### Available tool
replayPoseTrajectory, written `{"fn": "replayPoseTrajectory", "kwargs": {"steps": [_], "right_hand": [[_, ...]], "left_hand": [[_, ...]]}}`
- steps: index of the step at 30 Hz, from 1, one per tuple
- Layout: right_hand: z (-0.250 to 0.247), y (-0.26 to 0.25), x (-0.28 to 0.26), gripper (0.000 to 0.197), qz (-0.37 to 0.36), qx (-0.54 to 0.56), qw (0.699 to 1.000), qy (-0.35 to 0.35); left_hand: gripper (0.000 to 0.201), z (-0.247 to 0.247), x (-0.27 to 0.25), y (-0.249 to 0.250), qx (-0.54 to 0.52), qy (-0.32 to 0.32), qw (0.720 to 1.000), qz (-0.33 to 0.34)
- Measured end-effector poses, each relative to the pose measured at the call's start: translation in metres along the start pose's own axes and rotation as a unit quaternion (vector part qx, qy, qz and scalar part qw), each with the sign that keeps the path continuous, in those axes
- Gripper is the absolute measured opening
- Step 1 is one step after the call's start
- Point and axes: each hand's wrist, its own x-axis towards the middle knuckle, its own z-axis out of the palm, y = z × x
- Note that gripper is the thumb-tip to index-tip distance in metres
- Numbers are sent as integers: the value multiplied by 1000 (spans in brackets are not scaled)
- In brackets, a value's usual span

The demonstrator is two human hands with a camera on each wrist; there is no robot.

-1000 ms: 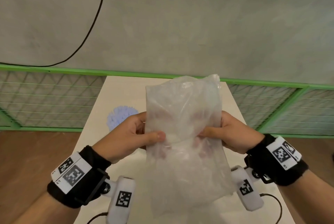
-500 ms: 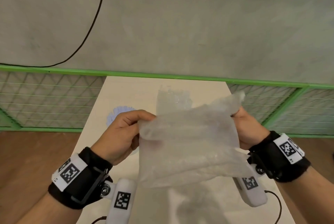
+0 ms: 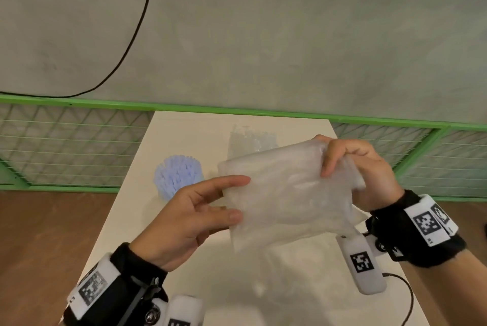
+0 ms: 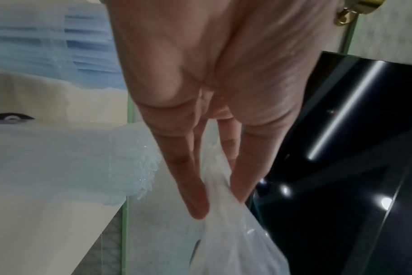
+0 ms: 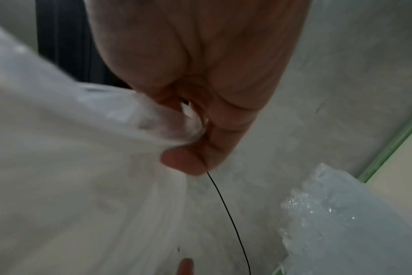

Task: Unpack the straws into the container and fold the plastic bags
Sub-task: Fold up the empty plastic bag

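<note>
- While it hangs above the pale tabletop point(image 3: 184, 252), the translucent plastic bag point(image 3: 287, 199) is stretched flat between both hands.
- Another clear bag point(image 3: 250, 141) lies farther back on the tabletop.
- Blue straws point(image 3: 178, 177) stand in the container, left of the held bag.
- Right hand point(image 3: 361, 167) has curled fingers clamped on the bag's upper corner.
- Left hand point(image 3: 192, 217) pinches its edge between nearly straight fingers and thumb.

On the pale rectangular table point(image 3: 184, 267), bare surface lies below the held bag; a blue straw-filled container point(image 3: 178, 177) and a crinkled clear plastic bag point(image 3: 251, 141) stand farther back.
</note>
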Motion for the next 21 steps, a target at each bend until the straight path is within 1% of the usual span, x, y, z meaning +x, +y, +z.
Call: {"fn": "replayPoseTrajectory", "kwargs": {"steps": [1, 2, 3, 4, 5, 6, 7, 8, 9, 10, 11, 12, 13, 14, 15, 16, 17, 18, 20, 21], "right_hand": [[-3, -2, -1, 24, 22, 32, 999, -18], [-5, -3, -1, 43, 54, 51, 996, -39], [-4, -4, -2, 58, 79, 58, 994, -48], [-2, -5, -1, 66, 99, 53, 993, -45], [0, -4, -1, 64, 109, 28, 993, -46], [2, -2, -2, 51, 116, -22, 992, -48], [4, 0, -3, 32, 114, -93, 988, -54], [7, -1, -4, 17, 109, -169, 977, -72], [5, 0, -5, 21, 105, -237, 962, -89], [3, -1, -6, 33, 105, -268, 952, -101], [0, -2, -6, 46, 95, -257, 957, -98], [1, -5, -5, 60, 79, -214, 970, -87], [1, -4, -3, 74, 68, -139, 986, -57], [-1, -1, -3, 85, 68, -54, 996, -16], [0, 4, -3, 90, 70, 32, 997, 19], [5, 10, -5, 86, 68, 116, 990, 41], [10, 19, -8, 83, 71, 188, 978, 48], [19, 29, -13, 87, 82, 241, 966, 44], [44, 48, -19, 112, 135, 284, 949, 30], [55, 55, -19, 118, 156, 283, 946, 27]], "left_hand": [[52, -1, 0, 0, 5, 3, 1000, 6], [52, -1, 0, 2, 10, 9, 1000, 16], [52, 0, 2, 3, 19, 22, 999, 27], [52, 1, 3, 4, 31, 34, 998, 38], [53, 2, 5, 5, 48, 43, 997, 49], [54, 3, 6, 6, 65, 49, 995, 59], [54, 3, 7, 7, 75, 50, 993, 72], [56, 2, 7, 8, 85, 49, 992, 83], [59, -1, 7, 9, 97, 44, 990, 89], [61, -3, 6, 10, 116, 39, 988, 94], [62, -5, 6, 10, 136, 36, 985, 100], [64, -6, 6, 12, 145, 37, 983, 106], [65, -6, 7, 12, 139, 47, 982, 115], [66, -5, 9, 12, 120, 57, 983, 128], [66, -2, 11, 13, 96, 65, 983, 145], [67, 2, 12, 14, 72, 72, 981, 168], [68, 6, 15, 14, 49, 82, 977, 192], [69, 10, 16, 13, 30, 96, 972, 214], [72, 17, 21, 9, 11, 124, 961, 248], [74, 22, 23, 6, 23, 138, 955, 263]]}}
